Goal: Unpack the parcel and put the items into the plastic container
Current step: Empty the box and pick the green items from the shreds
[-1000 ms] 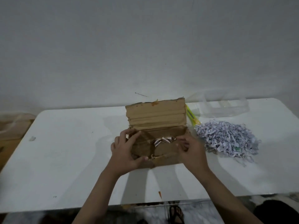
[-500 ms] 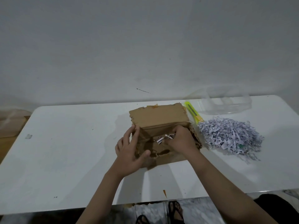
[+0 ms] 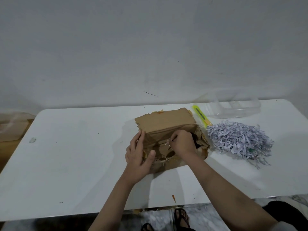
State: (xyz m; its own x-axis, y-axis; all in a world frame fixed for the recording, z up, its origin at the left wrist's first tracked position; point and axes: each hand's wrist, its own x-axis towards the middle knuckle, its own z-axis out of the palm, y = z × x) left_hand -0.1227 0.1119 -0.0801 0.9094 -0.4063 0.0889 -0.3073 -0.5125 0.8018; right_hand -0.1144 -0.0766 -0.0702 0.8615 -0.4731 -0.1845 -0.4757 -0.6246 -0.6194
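A: Where does the parcel sit?

B: The cardboard box [image 3: 166,129] sits on the white table [image 3: 75,155], just right of the frame's centre. Its long axis runs left to right across the picture, and its lid flap tilts back toward the wall.

A: And the hands?

B: The left hand [image 3: 139,157] holds the box's left end, fingers fairly straight along the side, thumb pressing the torn front edge. The right hand [image 3: 182,144] reaches into the opening, fingers curled and pinching a small white item [image 3: 169,142]; I cannot tell what it is.

A: The container?

B: The clear plastic container [image 3: 233,107] stands in the upper right, near the table's far edge, its long axis also left to right. A yellow-green cutter [image 3: 200,115] lies between it and the box, pointing diagonally toward the lower right. A heap of shredded paper [image 3: 238,139] lies right of the box.
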